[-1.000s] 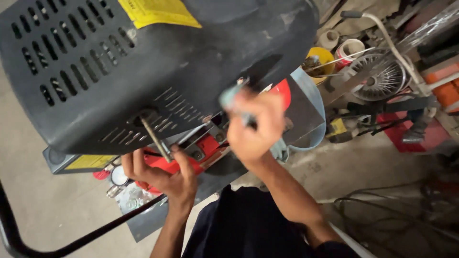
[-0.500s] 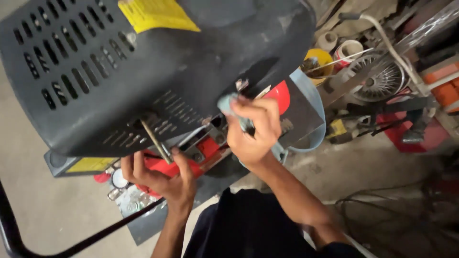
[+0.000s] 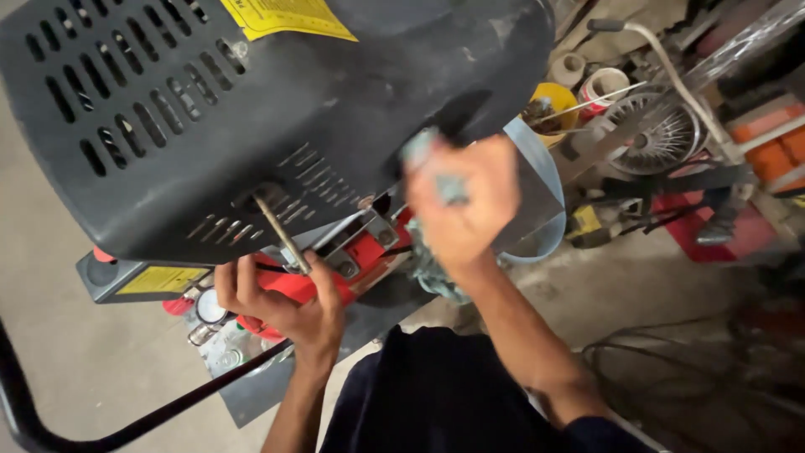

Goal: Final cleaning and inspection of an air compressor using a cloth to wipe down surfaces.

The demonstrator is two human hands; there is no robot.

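Left hand (image 3: 289, 302) grip clenched on red part (image 3: 293, 289) beneath black vented cover (image 3: 251, 117). Right hand (image 3: 461, 197), blurred, grasping grey rag (image 3: 423, 155) pressed against cover's lower edge.

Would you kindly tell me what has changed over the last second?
The right hand, still clutching the grey-green rag, has moved up against the black vented plastic housing. The left hand keeps its hold on the red part underneath; the housing stayed put.
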